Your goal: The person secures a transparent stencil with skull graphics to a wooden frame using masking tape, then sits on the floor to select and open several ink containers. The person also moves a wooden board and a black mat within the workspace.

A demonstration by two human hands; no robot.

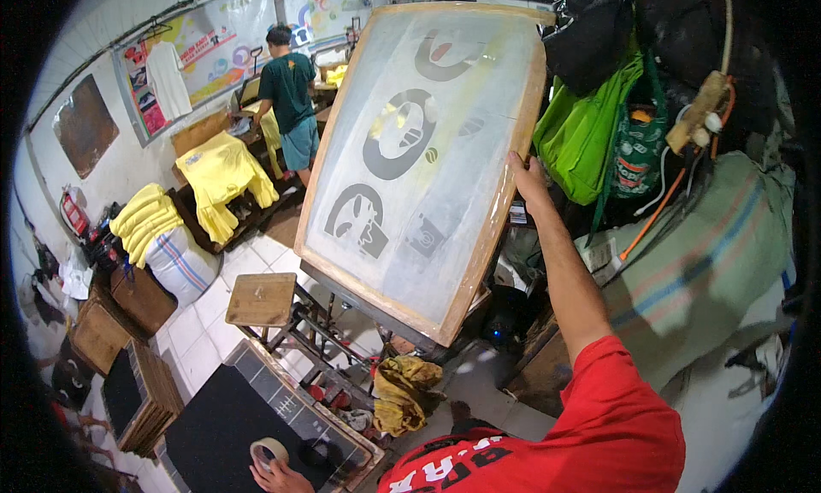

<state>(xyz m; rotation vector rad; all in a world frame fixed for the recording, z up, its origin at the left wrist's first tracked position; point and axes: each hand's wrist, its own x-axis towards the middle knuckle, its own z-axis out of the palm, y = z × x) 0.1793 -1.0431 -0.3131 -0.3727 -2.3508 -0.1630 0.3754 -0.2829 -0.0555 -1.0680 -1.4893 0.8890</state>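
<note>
My right arm reaches up in a red sleeve, and my right hand (532,185) grips the right edge of a large screen printing frame (410,271). The frame has a wooden border and pale mesh with dark stencil shapes; it is held tilted up in front of me. At the lower edge my left hand (282,478) is closed on a roll of tape (268,450), just over a black panel (214,425). Part of this hand is cut off by the picture's edge.
A small wooden stool (262,300) and a crumpled yellow cloth (407,394) are below the frame. Stacked boards (141,399) stand at the left. Green bags (590,134) hang right, above a large sack (701,262). Farther off, a person (288,100) works near yellow shirts (224,177).
</note>
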